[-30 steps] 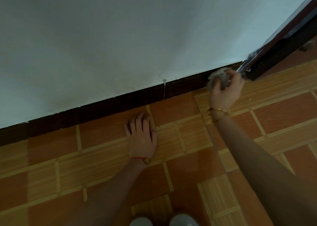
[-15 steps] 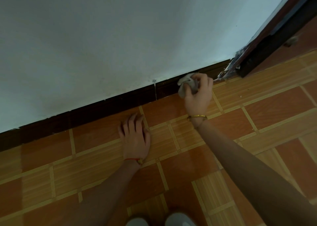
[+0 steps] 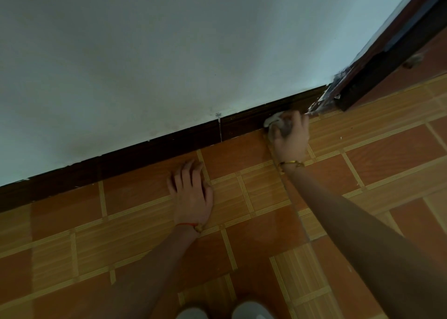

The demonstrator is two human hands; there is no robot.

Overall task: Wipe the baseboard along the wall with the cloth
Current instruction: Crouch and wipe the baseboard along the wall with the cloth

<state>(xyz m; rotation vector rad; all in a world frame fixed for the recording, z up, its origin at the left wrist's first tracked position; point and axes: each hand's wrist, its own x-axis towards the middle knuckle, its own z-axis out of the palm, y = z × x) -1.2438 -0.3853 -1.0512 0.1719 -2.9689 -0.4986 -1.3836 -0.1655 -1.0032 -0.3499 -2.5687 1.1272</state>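
Observation:
A dark brown baseboard (image 3: 150, 149) runs along the foot of the pale wall, rising from lower left to upper right. My right hand (image 3: 291, 137) is closed around a crumpled whitish cloth (image 3: 274, 120) and presses it against the baseboard near its right end. A gold bangle sits on that wrist. My left hand (image 3: 191, 192) lies flat on the orange floor tiles, fingers spread toward the baseboard, holding nothing. A red string circles its wrist.
A dark door frame (image 3: 387, 59) stands at the right end of the wall, with chipped paint at its foot. A vertical joint (image 3: 219, 127) splits the baseboard. The toes of two pale shoes (image 3: 225, 311) show at the bottom edge.
My right hand slid the cloth leftward along the baseboard, away from the door frame. My left hand has stayed planted on the floor.

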